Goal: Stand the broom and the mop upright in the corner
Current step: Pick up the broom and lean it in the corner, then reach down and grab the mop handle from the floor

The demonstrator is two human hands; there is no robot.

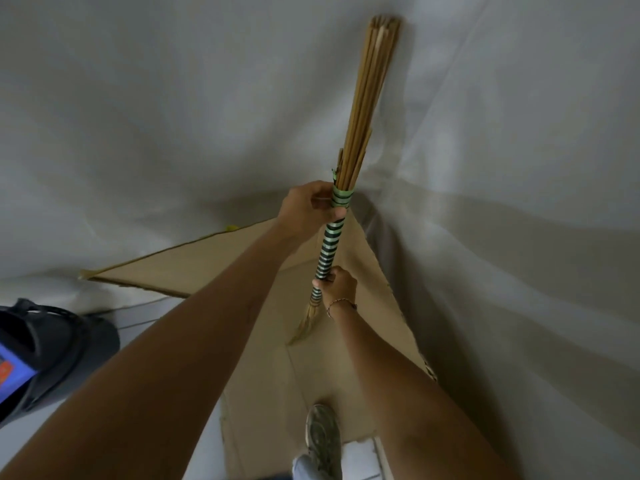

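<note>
Both hands grip broom (349, 161): left hand (308, 207) at green band, right hand (337, 282) on striped wrap

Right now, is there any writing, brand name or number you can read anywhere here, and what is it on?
No text is legible in this view.
Blue and orange label on the dark container at the left edge: blurred and cut off by the frame, unreadable.
Broom: only green and dark striped tape, no writing.
Cardboard and shoe: no visible print.
</note>
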